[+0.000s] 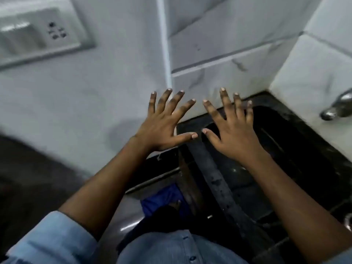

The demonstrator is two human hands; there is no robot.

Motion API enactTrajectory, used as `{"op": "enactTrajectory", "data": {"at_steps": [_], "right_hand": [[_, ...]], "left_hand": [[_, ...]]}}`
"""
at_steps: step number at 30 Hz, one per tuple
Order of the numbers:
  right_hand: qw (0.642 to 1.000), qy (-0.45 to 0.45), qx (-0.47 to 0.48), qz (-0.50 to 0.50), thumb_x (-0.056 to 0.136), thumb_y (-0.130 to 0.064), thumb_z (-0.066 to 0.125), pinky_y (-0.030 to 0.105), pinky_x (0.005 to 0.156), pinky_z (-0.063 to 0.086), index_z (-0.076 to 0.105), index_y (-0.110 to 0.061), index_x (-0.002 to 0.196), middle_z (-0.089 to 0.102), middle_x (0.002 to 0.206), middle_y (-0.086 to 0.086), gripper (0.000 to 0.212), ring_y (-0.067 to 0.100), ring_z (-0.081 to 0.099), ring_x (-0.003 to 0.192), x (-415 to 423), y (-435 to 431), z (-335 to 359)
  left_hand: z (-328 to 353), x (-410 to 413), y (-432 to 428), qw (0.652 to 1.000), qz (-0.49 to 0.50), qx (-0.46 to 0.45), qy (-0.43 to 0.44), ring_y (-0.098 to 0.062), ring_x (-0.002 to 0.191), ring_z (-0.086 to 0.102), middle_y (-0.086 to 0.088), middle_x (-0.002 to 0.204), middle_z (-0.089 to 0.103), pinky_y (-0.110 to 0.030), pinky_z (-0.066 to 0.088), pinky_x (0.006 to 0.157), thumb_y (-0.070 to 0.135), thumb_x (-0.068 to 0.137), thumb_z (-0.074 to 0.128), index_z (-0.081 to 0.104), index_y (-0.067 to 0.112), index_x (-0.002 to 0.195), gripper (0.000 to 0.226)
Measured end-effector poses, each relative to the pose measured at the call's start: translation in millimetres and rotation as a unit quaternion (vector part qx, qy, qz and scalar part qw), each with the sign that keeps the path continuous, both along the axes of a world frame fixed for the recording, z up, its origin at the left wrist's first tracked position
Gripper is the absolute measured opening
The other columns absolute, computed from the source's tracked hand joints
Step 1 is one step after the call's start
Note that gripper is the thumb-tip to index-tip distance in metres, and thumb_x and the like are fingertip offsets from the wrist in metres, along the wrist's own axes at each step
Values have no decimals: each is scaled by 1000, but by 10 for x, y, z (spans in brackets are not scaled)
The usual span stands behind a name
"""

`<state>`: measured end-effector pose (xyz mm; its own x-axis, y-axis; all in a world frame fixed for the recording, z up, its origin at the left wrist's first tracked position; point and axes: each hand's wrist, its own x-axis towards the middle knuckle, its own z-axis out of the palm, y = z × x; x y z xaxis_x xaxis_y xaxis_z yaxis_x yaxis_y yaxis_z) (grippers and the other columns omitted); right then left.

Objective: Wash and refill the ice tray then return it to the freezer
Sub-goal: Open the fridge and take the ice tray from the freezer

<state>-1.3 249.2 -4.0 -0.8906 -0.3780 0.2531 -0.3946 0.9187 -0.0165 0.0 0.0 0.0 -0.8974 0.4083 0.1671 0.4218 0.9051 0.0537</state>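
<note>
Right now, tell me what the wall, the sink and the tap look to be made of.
Wall tiles: glossy white ceramic or marble-look, grey veins, grout lines. Sink: dark stone or composite, probably; black, speckled, dull sheen. Tap: polished metal, likely chromed; bright mirror-like highlights.

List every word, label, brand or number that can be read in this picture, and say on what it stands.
No text can be read.
The switch plate on the wall is blurred; any marking on it is unreadable.
The tap, the wall tiles and the shirt show no writing.
</note>
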Motion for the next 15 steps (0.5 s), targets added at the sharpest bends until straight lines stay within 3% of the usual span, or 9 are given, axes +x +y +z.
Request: {"op": "enactTrajectory", "data": {"at_steps": [7, 15], "right_hand": [[985, -27, -8, 173, 97, -66, 49, 75, 120, 8, 7, -42, 165, -13, 174, 5, 84, 45, 2, 159, 172, -1012, -168], [949, -60, -6, 310, 94, -70, 53, 72, 122, 2, -6, -49, 163, -25, 172, 0, 92, 40, -12, 159, 466, -2162, -153]], "left_hand": [[-99, 1023, -829, 986, 164, -27, 32, -33, 164, 1, -2, 177, 12, -70, -2, 125, 92, 88, 33, 11, 40, 169, 99], [-128, 2140, -1720, 940, 341, -11, 0, -34, 164, -1, -3, 177, 11, -70, -4, 125, 92, 87, 34, 9, 43, 168, 98]]}}
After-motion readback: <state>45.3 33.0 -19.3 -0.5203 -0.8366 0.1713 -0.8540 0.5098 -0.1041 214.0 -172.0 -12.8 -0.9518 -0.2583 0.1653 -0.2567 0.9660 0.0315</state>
